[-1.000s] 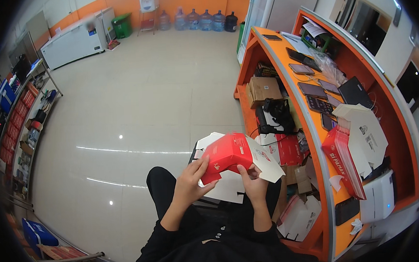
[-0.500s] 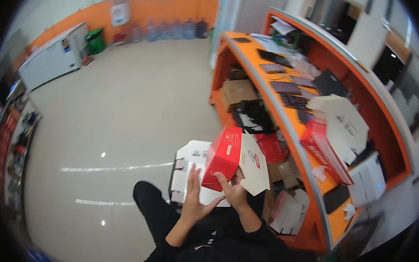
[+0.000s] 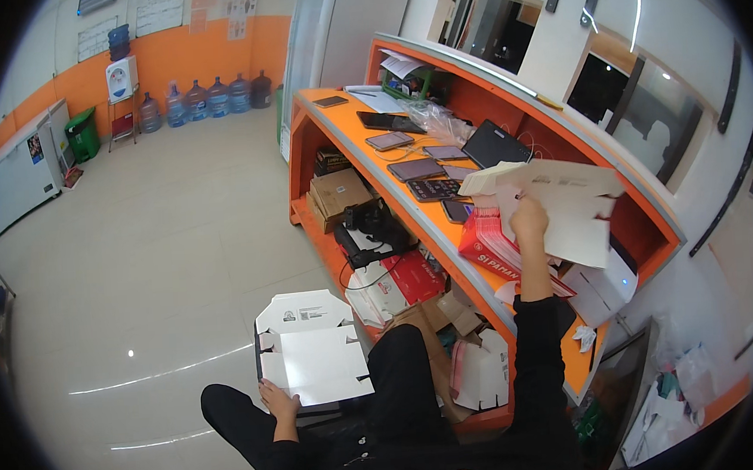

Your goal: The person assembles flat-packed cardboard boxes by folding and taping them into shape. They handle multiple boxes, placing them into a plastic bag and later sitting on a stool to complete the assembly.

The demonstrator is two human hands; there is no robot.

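A flat white carton blank point(image 3: 320, 363) with notched edges lies across my lap, on top of something dark. My left hand point(image 3: 279, 400) rests on its near left corner, fingers spread and lying flat. At the right, my right arm reaches to the counter. There my right hand point(image 3: 529, 221) has its fingers closed on a pale carton blank point(image 3: 576, 193) at the top of a pile. The fingertips are partly hidden. Below that blank, the red folded sides of stacked cartons point(image 3: 487, 247) show.
On the orange counter point(image 3: 348, 116) lie several phones, a calculator point(image 3: 433, 189), a black tablet-like device point(image 3: 496, 145) and a white machine point(image 3: 602, 290). Cardboard boxes point(image 3: 340, 196) and more blanks fill the shelf below. Water bottles point(image 3: 197, 99) and a chest freezer point(image 3: 23, 170) stand farther off.
The red carton that was between both hands is no longer in them. My right hand has moved right to the counter pile, my left onto the lap blank. The view has turned right.
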